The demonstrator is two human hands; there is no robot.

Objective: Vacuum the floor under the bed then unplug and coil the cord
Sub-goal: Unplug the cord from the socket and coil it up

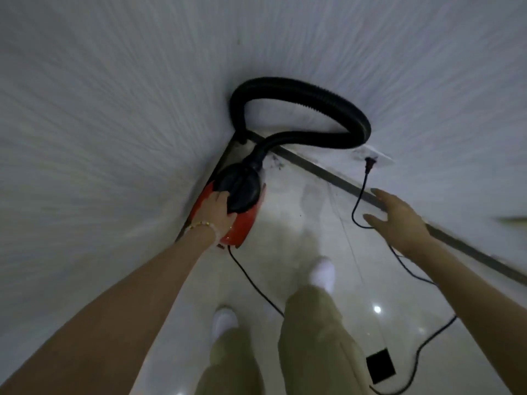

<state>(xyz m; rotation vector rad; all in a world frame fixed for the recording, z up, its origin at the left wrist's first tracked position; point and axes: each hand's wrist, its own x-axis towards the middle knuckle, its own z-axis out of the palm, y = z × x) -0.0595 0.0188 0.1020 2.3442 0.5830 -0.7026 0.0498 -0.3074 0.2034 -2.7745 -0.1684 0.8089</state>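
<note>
My left hand [221, 206] is curled round the black top of the red vacuum [245, 223], which sits on the floor [299, 223] at eleven o'clock from me, tight in the corner. My right hand [396, 215] is held out at two o'clock with the fingers straight and spread. It grips nothing.

The cord [359, 195] drops from the plug [370, 163], seated in the wall socket [383, 156] at one o'clock, passes close by my right hand, loops across the floor at four o'clock and runs back between my feet [322, 272] to the vacuum's rear.

My worries:
- If I tug the cord instead of the plug body, I could strain the lead or bend the pins.
- If I lift or drag the vacuum while it is plugged in, the cord could tighten.
- The run of cord between my feet could trip me if I step back.
- The hose [299, 86] arches up against the wall at twelve o'clock and may swing or snag.

White surfaces close in at nine and three o'clock, so room is narrow. Open floor lies only behind me at six o'clock, where a small black square [380, 366] lies at five.
</note>
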